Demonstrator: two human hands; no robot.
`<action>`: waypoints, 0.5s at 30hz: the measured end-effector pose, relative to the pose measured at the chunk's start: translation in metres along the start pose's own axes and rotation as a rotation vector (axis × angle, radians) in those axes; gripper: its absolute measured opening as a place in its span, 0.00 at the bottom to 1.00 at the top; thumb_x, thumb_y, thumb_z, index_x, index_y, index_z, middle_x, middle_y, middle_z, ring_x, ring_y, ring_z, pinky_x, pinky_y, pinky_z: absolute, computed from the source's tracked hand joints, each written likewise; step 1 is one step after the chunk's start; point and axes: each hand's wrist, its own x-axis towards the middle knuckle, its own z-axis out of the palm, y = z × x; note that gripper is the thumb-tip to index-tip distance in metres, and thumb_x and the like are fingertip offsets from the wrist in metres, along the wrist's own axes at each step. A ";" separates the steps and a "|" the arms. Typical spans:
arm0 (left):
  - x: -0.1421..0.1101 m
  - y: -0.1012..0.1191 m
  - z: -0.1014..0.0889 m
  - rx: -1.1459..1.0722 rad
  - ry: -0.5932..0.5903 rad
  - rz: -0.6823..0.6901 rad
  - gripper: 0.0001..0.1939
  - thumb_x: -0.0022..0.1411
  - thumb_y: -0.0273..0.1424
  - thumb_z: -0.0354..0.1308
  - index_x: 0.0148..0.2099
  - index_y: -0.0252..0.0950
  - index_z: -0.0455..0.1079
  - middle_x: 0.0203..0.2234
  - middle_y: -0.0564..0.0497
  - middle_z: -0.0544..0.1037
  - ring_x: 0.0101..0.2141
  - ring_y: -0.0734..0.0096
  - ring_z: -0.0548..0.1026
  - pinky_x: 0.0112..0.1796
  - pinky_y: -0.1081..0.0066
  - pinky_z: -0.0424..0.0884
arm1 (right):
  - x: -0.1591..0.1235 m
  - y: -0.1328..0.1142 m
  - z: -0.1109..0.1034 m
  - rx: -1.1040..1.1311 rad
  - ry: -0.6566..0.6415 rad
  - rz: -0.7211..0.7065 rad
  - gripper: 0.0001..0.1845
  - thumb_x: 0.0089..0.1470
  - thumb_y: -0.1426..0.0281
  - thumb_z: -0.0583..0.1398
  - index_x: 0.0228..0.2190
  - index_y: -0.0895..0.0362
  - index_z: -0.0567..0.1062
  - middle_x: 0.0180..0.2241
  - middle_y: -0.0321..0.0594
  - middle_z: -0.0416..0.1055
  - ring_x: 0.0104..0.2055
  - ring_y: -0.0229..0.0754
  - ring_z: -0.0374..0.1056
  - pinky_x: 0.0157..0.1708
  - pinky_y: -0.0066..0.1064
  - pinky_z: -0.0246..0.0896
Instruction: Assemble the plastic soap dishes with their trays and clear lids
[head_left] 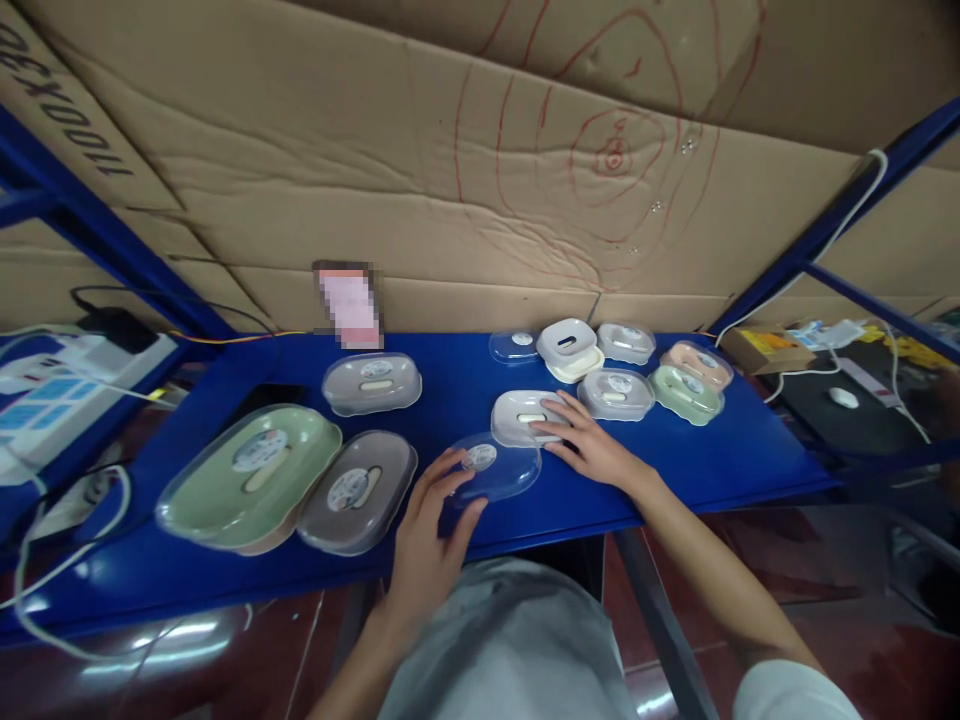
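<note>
A clear plastic lid [514,472] with a round label lies near the front of the blue table. My left hand [435,520] has its fingers and thumb around the lid's left end. Just behind the lid sits a whitish soap dish [514,415] with a pale bar-shaped piece in its middle. My right hand [592,440] grips the dish's right end, fingers on top and thumb at the near side. Left of my hands are a lidded grey soap dish [352,500], a larger green one [232,480] and another grey one [390,385] farther back.
Behind my right hand stand a white slotted dish [568,340], a second clear lid [510,347], and several lidded dishes, including a green one [686,393]. A phone [351,305] leans against the cardboard wall [300,180]. Cables and a power strip [75,390] lie at left.
</note>
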 end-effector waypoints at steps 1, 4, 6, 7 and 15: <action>0.005 0.001 0.001 0.000 0.013 0.004 0.12 0.74 0.32 0.60 0.58 0.43 0.70 0.58 0.44 0.78 0.62 0.56 0.76 0.60 0.50 0.76 | 0.001 -0.001 0.000 0.005 -0.006 -0.014 0.22 0.72 0.63 0.59 0.64 0.46 0.74 0.71 0.45 0.63 0.79 0.56 0.44 0.72 0.63 0.54; 0.023 0.001 0.007 0.037 0.050 0.044 0.13 0.73 0.32 0.61 0.58 0.42 0.69 0.58 0.44 0.77 0.62 0.56 0.75 0.61 0.51 0.75 | 0.001 -0.008 0.000 0.074 -0.013 -0.027 0.26 0.72 0.62 0.59 0.68 0.46 0.68 0.75 0.45 0.55 0.79 0.56 0.43 0.74 0.62 0.51; 0.036 -0.001 0.015 0.083 0.052 0.076 0.13 0.73 0.32 0.61 0.58 0.42 0.69 0.59 0.43 0.76 0.63 0.55 0.75 0.62 0.50 0.74 | 0.001 -0.012 -0.002 0.155 0.068 0.015 0.29 0.73 0.62 0.57 0.71 0.47 0.62 0.76 0.47 0.51 0.79 0.54 0.44 0.74 0.60 0.51; 0.042 -0.002 0.019 0.108 0.034 0.090 0.13 0.73 0.33 0.61 0.58 0.41 0.69 0.59 0.42 0.76 0.63 0.54 0.74 0.62 0.50 0.74 | 0.000 -0.013 -0.004 0.187 0.138 0.050 0.29 0.74 0.62 0.55 0.72 0.47 0.60 0.76 0.48 0.52 0.79 0.53 0.47 0.74 0.59 0.51; 0.056 -0.011 0.049 0.199 -0.220 0.167 0.17 0.74 0.33 0.58 0.62 0.41 0.71 0.62 0.39 0.72 0.64 0.50 0.72 0.61 0.48 0.75 | 0.002 -0.014 0.000 0.100 0.056 0.026 0.39 0.70 0.58 0.62 0.74 0.44 0.55 0.79 0.46 0.41 0.80 0.57 0.40 0.74 0.57 0.51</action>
